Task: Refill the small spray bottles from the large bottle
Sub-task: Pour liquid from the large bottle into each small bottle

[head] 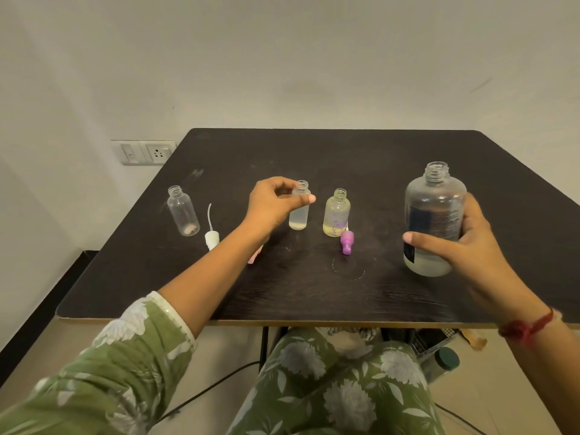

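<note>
item: refill, at the point of pouring.

grips: my left hand pinches the frosted small bottle at its shoulder and steadies it upright on the table; there is a little liquid in its base. my right hand wraps the large bottle, which is uncapped and upright, its liquid low. i cannot tell whether it rests on the table or is just lifted.

next move, as i judge it: carry the large bottle over to my left grip, tip its wide mouth slowly over the narrow neck, and keep the pinch firm.

count:
- small bottles, three, all open: the one pinched, a yellowish bottle just right of that pinch, a clear bottle well left of it.
- spray heads, three, all off: white spray head left of my left wrist, pink spray head partly under my left forearm, purple spray head between my two grips.
- large bottle, one.
</note>
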Demonstrator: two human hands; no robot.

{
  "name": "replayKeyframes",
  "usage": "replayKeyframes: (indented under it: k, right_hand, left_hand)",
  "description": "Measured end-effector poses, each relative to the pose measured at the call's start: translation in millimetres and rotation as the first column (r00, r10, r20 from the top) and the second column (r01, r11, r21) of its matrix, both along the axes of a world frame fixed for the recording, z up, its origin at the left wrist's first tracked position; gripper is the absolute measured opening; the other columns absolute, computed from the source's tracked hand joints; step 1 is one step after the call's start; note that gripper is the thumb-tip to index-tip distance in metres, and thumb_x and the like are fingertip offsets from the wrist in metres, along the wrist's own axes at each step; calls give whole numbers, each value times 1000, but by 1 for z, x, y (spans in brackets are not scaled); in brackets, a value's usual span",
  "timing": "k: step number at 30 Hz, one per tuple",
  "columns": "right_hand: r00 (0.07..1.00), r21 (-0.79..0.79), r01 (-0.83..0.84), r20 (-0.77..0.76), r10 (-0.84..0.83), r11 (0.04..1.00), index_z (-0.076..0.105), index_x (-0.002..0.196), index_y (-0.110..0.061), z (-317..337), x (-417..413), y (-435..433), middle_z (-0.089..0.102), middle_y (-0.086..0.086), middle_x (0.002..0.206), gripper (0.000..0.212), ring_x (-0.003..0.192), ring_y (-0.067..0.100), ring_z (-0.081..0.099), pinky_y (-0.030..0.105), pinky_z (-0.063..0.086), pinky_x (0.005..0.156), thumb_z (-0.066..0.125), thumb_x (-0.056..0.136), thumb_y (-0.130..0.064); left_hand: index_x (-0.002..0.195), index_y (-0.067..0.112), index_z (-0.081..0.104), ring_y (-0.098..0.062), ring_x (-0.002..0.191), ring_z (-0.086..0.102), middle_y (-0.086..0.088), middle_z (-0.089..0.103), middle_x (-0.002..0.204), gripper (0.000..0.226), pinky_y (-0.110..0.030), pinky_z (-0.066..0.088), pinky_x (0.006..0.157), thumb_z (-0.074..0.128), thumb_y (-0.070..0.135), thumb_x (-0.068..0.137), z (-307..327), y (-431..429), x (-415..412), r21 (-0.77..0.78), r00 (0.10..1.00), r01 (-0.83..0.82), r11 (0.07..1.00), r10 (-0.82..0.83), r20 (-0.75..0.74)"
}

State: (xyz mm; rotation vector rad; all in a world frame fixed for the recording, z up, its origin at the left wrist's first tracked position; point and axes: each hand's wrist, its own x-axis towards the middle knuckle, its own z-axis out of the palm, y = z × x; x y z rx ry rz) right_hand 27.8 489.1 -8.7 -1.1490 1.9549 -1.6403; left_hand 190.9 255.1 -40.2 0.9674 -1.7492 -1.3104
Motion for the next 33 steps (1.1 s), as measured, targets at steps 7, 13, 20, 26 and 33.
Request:
replayKeyframes:
  k: [7,13,20,26,33]
  right_hand:
    - [1000,0,-12,3,12,1000,45,121,-40,-1,2,-2,60,-11,112,73,102,7,60,29,48,86,81,60,-20]
    - [1000,-11,-14,9,14,1000,45,121,-39,-3,6,-7,59,-11,114,75,104,7,59,30,47,86,79,55,-25]
    - [999,-52,-37,-12,36,998,49,113,-42,-3,14,-20,62,-12,108,69,97,0,62,18,55,78,79,54,-25]
    - [998,-45,-59,-27,58,997,48,105,-51,0,19,-25,62,-17,103,69,93,-5,61,23,54,83,85,48,-36]
    - [999,-25,-37,-37,36,999,49,104,-50,-4,19,-29,61,-16,104,66,94,-2,61,22,55,81,80,49,-29]
  left_hand:
    - [99,13,70,-14,95,69,-2,72,101,42,-37,55,92,88,26,63,2,1,4,-17,998,40,999,-40,42]
    - [130,11,55,-13,118,57,-4,60,127,76,-31,47,103,88,28,64,14,11,16,-75,997,34,997,-29,75]
    - [131,26,52,-6,121,47,18,49,120,69,-22,47,92,81,41,71,31,34,75,-491,987,-147,859,159,-17]
    - [126,33,45,11,116,32,22,40,122,55,-46,38,104,73,43,79,11,15,125,-486,885,-446,751,451,-115]
    - [138,20,40,-14,128,33,2,41,135,72,-30,31,106,76,39,78,-17,-12,143,-327,861,-489,809,508,-31]
